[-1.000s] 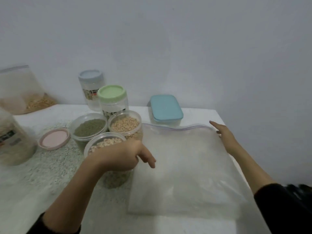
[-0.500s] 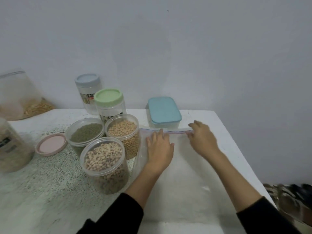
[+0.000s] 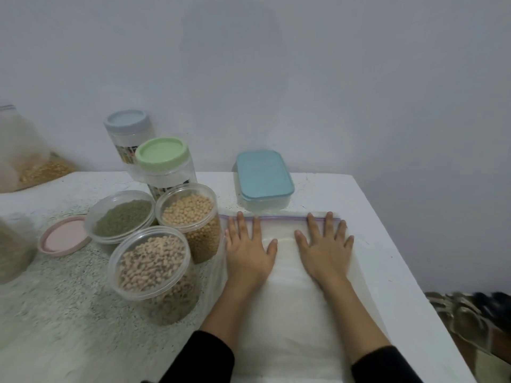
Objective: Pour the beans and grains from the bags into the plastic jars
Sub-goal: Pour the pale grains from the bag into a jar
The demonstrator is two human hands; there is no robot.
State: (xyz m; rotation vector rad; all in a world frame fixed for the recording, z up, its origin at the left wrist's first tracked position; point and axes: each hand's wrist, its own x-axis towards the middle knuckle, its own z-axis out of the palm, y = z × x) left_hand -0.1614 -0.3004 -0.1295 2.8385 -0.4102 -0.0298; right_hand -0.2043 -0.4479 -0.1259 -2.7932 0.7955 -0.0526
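Clear plastic everywhere, left to right. Far left edge: zip bag standing against the wall, yellowish grain in its bottom. Below it, a partly cut-off clear jar with brownish contents, can't tell what kind. Pink lid lies flat on the speckled white table, touching the rim of the open jar of green beans, small dark green beans nearly to the top. Behind that, tall jar with grey-blue lid, closed, contents unclear. Just in front of it, jar with green lid, closed, looks empty apart from a label. Open jar of pale round beans, full, touching the green-bean jar. Nearest the camera, open jar of speckled beans, cream and brown mix, full to the rim. The three open jars are clustered tight.

Right of the jars, flat zip bag lies on the table, purple seal strip at the far edge, looks empty. Left hand palm down on the bag, fingers straight and spread, fingertips at the seal strip, gripping nothing. Right hand same, flat, fingers spread, pressing beside it, small gap between the thumbs. Black sleeves on both arms.

Behind the bag, rectangular container with blue lid, closed, contents not visible. Bottom right, off the table, blurred dark items on the floor.
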